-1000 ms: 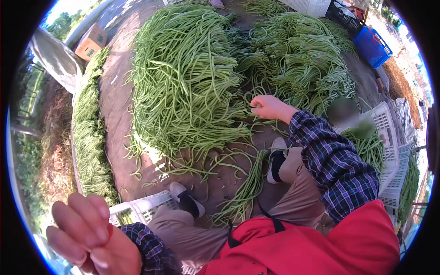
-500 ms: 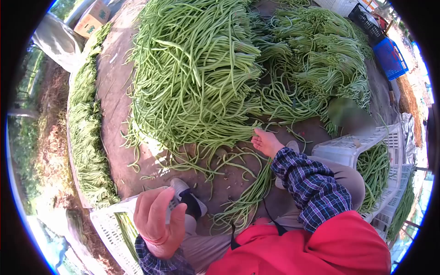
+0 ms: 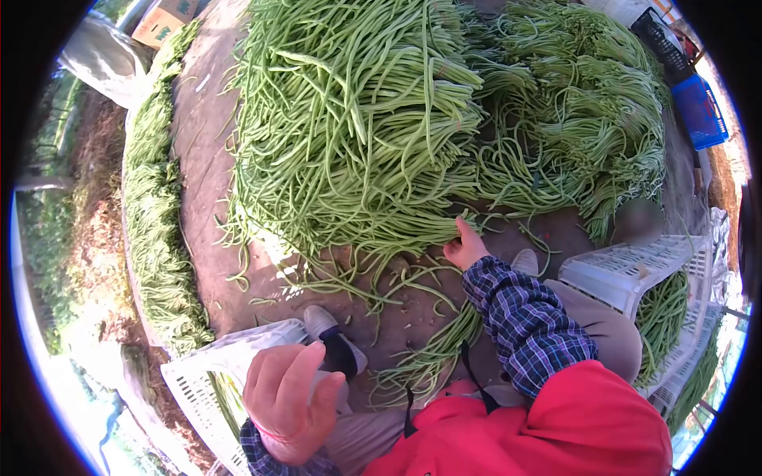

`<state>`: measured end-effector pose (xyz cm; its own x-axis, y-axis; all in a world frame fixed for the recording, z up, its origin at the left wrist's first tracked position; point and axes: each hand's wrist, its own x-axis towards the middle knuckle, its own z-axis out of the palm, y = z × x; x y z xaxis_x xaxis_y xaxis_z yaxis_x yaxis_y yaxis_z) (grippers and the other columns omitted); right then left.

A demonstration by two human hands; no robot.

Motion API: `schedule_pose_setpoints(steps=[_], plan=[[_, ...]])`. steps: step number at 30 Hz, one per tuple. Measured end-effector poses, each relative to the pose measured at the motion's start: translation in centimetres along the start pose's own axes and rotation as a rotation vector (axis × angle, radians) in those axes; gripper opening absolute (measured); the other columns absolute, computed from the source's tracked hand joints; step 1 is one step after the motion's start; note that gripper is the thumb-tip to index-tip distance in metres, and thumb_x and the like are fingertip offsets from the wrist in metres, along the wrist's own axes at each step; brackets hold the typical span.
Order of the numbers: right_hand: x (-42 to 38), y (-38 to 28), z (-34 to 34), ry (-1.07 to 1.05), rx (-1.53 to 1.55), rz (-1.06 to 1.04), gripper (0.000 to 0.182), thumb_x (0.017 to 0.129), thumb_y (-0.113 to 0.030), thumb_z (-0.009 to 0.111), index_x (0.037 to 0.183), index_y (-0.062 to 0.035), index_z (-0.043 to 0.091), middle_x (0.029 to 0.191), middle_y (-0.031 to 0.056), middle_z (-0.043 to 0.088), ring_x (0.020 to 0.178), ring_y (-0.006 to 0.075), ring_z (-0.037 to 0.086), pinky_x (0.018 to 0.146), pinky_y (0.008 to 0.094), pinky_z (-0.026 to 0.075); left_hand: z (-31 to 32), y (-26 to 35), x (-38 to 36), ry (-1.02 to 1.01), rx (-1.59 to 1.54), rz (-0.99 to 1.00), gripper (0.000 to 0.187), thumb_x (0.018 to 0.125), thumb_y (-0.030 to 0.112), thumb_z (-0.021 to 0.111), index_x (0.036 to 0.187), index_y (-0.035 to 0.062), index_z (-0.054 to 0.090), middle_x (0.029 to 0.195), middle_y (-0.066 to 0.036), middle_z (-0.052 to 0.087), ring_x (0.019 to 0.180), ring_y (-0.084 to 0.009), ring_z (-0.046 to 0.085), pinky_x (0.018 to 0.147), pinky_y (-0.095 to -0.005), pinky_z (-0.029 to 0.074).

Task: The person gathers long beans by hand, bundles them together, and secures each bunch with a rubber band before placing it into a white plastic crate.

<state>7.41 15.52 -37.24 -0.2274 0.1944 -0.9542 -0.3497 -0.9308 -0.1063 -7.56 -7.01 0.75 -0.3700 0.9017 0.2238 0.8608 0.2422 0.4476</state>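
Note:
A big pile of long green beans (image 3: pixel 349 119) lies ahead on the ground, many of their ends pointing right. My right hand (image 3: pixel 467 244) is at the lower right edge of this pile, by the bean ends. Its index finger is stretched out and apart from the thumb, and no bean shows in its grip. My left hand (image 3: pixel 290 401) is raised near my left knee, in front of a white crate (image 3: pixel 190 389). Its fingers are loosely bent and spread from the thumb, holding nothing visible. A small loose bunch of beans (image 3: pixel 432 353) lies between my feet.
A second bean pile (image 3: pixel 587 111) lies to the right, and a long row of beans (image 3: pixel 155 230) runs along the left. White crates (image 3: pixel 619 270) with beans stand at my right. Farther back are a blue crate (image 3: pixel 700 113) and a cardboard box (image 3: pixel 163 22).
The view has shifted slightly, so the piles sit farther right. My right hand stays by the bean ends, with its index finger now pointing more upward. My left hand stays raised.

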Motion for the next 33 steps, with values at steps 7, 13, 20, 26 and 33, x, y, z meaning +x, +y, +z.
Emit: schedule_pose_setpoints(steps=[7,13,20,26,33], plan=[[0.0,-0.7,0.8,-0.001,0.052,-0.036,0.032,0.071,-0.034,0.078,0.089,-0.0195,0.056,0.078,-0.0026,0.051,0.078,0.0136,0.046,0.071,0.0324,0.035,0.4,0.1,0.2,-0.048,-0.024,-0.008,0.032,0.077,0.018,0.069,0.101,0.0004,0.057,0.080,-0.013,0.058,0.067,-0.0287,0.055,0.060,-0.0358,0.044],[-1.4,-1.2,2.0,-0.248,-0.105,-0.337,0.039,0.074,-0.021,0.076,0.107,-0.0145,0.056,0.102,0.0000,0.058,0.096,0.0158,0.052,0.081,0.0334,0.040,0.7,-0.1,0.5,-0.055,-0.023,-0.012,0.034,0.075,0.019,0.070,0.099,0.0003,0.058,0.081,-0.013,0.058,0.068,-0.0290,0.055,0.060,-0.0360,0.044],[-4.0,-1.9,4.1,-0.600,-0.159,-0.515,0.042,0.075,-0.006,0.071,0.113,-0.0091,0.055,0.107,0.0046,0.062,0.101,0.0151,0.056,0.089,0.0328,0.044,0.9,0.7,1.4,-0.053,-0.032,-0.015,0.034,0.069,0.012,0.071,0.099,0.0000,0.060,0.078,-0.012,0.059,0.066,-0.0291,0.056,0.057,-0.0369,0.045],[-8.5,-1.0,7.4,-0.650,-0.426,-0.705,0.033,0.074,0.002,0.068,0.105,-0.0063,0.059,0.100,0.0039,0.064,0.092,0.0134,0.060,0.085,0.0289,0.046,0.8,1.3,1.3,-0.063,-0.032,-0.036,0.035,0.069,0.012,0.071,0.100,0.0008,0.060,0.082,-0.011,0.060,0.071,-0.0305,0.057,0.061,-0.0385,0.047],[-16.3,3.4,7.4,-0.770,-0.571,-0.746,0.024,0.070,-0.003,0.072,0.092,-0.0031,0.063,0.087,0.0018,0.064,0.080,0.0104,0.059,0.076,0.0271,0.048,0.8,0.8,0.8,0.091,-0.013,0.002,0.030,0.071,0.010,0.069,0.098,0.0011,0.059,0.082,-0.013,0.060,0.070,-0.0310,0.057,0.062,-0.0367,0.046]])
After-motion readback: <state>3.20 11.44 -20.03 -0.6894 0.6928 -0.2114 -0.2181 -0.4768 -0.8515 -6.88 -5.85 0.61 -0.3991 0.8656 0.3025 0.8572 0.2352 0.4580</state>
